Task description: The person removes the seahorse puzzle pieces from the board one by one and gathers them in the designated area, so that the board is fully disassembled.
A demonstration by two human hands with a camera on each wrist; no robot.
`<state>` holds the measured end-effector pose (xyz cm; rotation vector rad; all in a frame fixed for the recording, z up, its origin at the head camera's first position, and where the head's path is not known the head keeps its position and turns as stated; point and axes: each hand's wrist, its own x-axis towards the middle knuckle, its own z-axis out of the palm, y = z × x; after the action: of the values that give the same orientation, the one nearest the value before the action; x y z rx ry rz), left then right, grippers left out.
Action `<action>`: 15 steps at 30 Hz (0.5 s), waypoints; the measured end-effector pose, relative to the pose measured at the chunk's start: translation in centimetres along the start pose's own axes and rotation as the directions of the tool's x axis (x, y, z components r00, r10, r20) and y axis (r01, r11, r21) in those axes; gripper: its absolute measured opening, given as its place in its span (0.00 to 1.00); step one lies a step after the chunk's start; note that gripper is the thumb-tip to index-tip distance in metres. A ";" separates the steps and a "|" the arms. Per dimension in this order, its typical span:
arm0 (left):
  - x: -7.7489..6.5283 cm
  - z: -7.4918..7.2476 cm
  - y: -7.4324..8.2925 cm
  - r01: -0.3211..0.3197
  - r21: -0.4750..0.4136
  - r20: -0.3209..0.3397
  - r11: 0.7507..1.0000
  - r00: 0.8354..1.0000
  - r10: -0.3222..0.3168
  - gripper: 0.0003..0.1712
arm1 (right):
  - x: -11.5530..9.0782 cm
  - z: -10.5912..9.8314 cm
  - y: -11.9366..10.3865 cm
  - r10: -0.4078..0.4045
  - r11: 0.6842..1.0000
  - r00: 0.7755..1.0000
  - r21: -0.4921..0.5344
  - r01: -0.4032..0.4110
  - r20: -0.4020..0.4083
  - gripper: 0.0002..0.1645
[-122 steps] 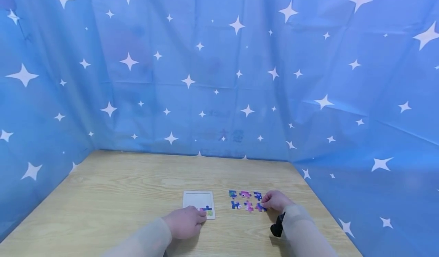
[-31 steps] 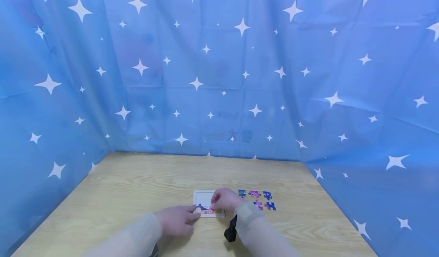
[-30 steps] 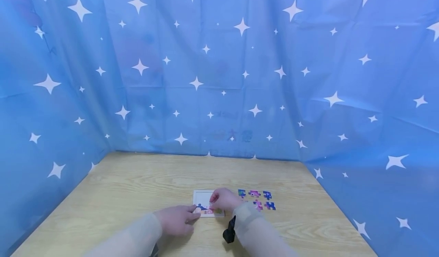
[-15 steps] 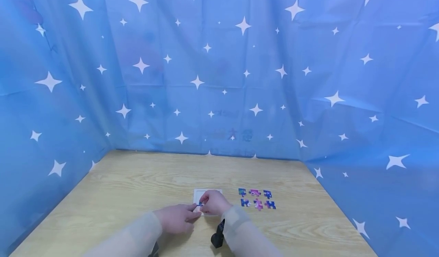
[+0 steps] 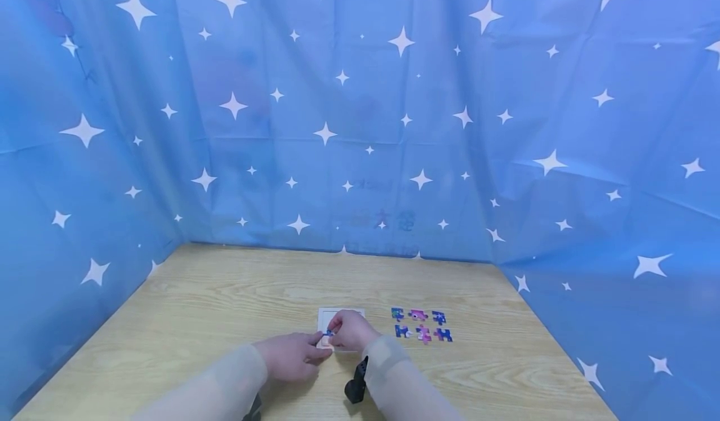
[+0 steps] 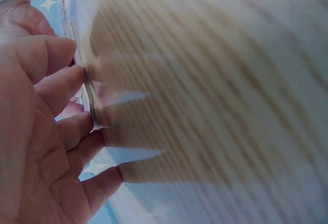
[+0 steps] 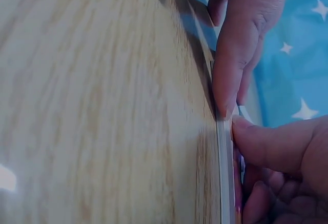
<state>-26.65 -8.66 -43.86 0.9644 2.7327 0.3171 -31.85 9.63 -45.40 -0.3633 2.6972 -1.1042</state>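
Observation:
A small white puzzle tray [image 5: 341, 311] lies flat on the wooden table, its lower part mostly covered by both hands. At its lower left corner my left hand [image 5: 288, 356] holds the edge between thumb and forefinger. Its fingertips meet the thin tray edge in the left wrist view. Over the tray, my right hand [image 5: 353, 331] pinches at a blue puzzle piece [image 5: 329, 333] in the left part with curled fingers. In the right wrist view, the right thumb [image 7: 274, 144] is close to a left finger at the tray's edge. Other pieces inside are hidden.
Right of the tray lie several loose puzzle pieces in two rows, among them a pink one [image 5: 418, 315] and a dark blue one [image 5: 444, 335]. The wooden table [image 5: 247, 296] is bounded by a blue star-patterned curtain [image 5: 360, 108] behind and at both sides.
My right hand has gone from the loose pieces to the tray, then leftward across it to the blue piece. My left hand stays at the tray's edge. In the last half second little moves.

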 end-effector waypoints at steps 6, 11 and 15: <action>0.1 0.2 0.1 0.019 -0.014 0.011 1.000 1.000 -0.019 0.28 | 0.2 0.0 0.2 -0.029 0.999 1.000 0.029 0.029 0.006 0.11; 0.2 0.1 0.1 0.032 -0.022 0.020 0.999 0.999 -0.031 0.27 | 0.3 -0.2 0.4 -0.018 0.990 1.000 0.139 0.018 0.004 0.08; 0.1 0.0 0.2 0.027 -0.007 0.020 1.000 0.999 -0.027 0.26 | 0.2 -0.2 0.6 0.005 0.982 1.000 0.188 -0.006 0.009 0.05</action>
<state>-26.62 -8.41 -43.81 0.9225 2.7227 0.3111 -32.17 10.10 -45.70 -0.3275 2.5563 -1.3391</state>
